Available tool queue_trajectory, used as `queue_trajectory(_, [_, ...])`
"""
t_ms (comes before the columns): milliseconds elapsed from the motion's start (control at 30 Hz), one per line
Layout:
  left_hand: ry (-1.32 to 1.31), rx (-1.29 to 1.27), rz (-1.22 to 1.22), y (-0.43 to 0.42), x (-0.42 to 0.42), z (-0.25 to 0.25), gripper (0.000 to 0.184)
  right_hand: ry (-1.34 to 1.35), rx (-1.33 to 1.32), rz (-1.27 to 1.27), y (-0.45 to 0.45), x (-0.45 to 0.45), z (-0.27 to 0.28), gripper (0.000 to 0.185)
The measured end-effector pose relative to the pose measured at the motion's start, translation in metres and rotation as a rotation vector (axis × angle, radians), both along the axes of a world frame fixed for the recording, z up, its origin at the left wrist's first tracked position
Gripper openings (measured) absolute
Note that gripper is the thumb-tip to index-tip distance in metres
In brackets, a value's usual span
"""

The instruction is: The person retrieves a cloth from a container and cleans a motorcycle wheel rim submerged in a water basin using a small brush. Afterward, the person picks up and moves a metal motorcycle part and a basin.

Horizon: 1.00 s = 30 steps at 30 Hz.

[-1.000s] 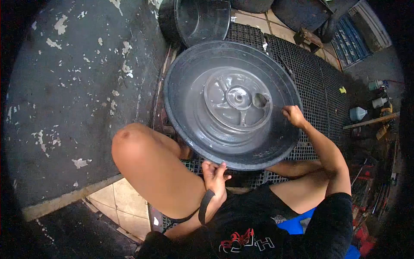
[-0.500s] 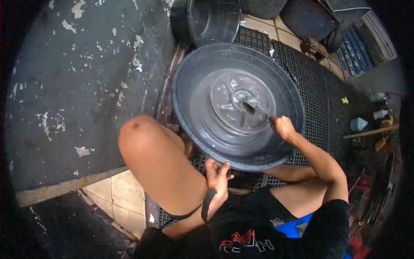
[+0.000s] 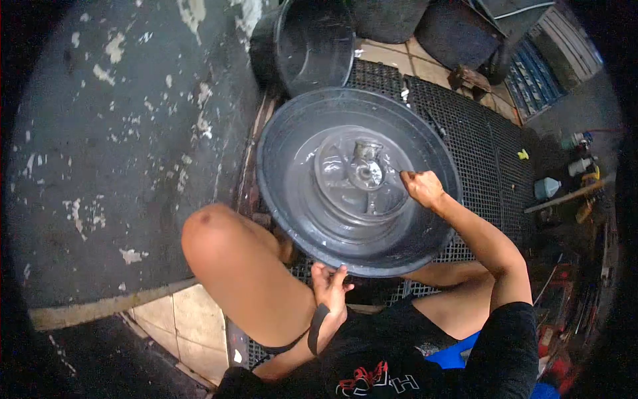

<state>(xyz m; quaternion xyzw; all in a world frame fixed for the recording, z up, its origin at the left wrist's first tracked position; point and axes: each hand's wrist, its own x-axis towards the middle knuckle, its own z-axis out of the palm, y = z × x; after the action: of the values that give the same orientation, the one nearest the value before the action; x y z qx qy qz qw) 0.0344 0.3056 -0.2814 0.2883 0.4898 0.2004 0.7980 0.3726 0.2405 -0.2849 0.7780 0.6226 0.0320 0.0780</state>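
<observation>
A wide, round dark basin point(image 3: 292, 226) is tilted in front of me, its inner surface wet and shiny. At its middle is a raised ring with spokes and a round hub. My left hand point(image 3: 330, 286) grips the near rim, fingers bent around the edge and a dark strap at the wrist. Inside the right part of the basin, my right hand point(image 3: 423, 188) is closed on the thin handle of a small metallic cup-like tool point(image 3: 367, 149). The cup end lies over the upper part of the hub.
Behind the basin lies another black tub point(image 3: 315, 46). Black grid mats point(image 3: 478, 133) cover the floor. A peeling dark surface point(image 3: 119, 166) is at the left. At the right are a pale bluish container point(image 3: 547, 189) and a wooden bar point(image 3: 565, 196).
My right hand has moved left and inward over the basin, and the cup tool has swung from the hub's right side to above it. My left hand stays at the rim.
</observation>
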Motion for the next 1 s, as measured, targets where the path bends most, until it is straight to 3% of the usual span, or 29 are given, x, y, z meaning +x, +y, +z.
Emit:
queue_trajectory(133, [-0.023, 0.021, -0.013, 0.002, 0.001, 0.005, 0.028, 0.003, 0.064, -0.011, -0.017, 0.016, 0.013, 0.013])
queue_trajectory(267, [-0.017, 0.112, -0.071, 0.003, -0.001, -0.003, 0.031, 0.251, 0.169, -0.355, -0.036, 0.038, 0.025, 0.012])
queue_trajectory(333, [-0.023, 0.146, -0.057, 0.001, 0.0, -0.002, 0.031, 0.438, 0.346, -0.398, -0.05, 0.06, 0.025, 0.02])
queue_trajectory(500, [0.051, 0.208, -0.035, -0.001, 0.003, -0.005, 0.029, 0.822, 0.495, -0.654, -0.098, 0.097, 0.064, 0.025])
queue_trajectory(600, [0.146, 0.287, -0.083, 0.001, 0.005, -0.003, 0.029, 0.843, 0.676, -0.818, -0.134, 0.106, 0.084, 0.024])
queue_trajectory(700, [0.185, 0.313, -0.09, -0.002, 0.006, 0.0, 0.029, 1.044, 0.825, -0.994, -0.193, 0.133, 0.056, 0.023])
queue_trajectory(800, [0.235, 0.346, -0.136, 0.002, 0.004, -0.005, 0.03, 1.041, 0.913, -1.219, -0.245, 0.135, 0.03, 0.022])
queue_trajectory(867, [0.282, 0.356, -0.162, 0.003, 0.003, -0.005, 0.029, 1.06, 1.07, -1.24, -0.282, 0.142, -0.018, 0.02])
queue_trajectory(900, [0.299, 0.351, -0.176, 0.003, 0.004, 0.0, 0.028, 0.918, 1.071, -1.281, -0.294, 0.135, -0.029, 0.019])
queue_trajectory(933, [0.319, 0.345, -0.191, 0.003, 0.003, 0.003, 0.028, 0.83, 1.253, -1.225, -0.316, 0.145, -0.086, 0.02])
queue_trajectory(1000, [0.295, 0.367, -0.22, 0.005, 0.001, -0.004, 0.027, 0.881, 1.19, -1.379, -0.343, 0.121, -0.107, 0.021])
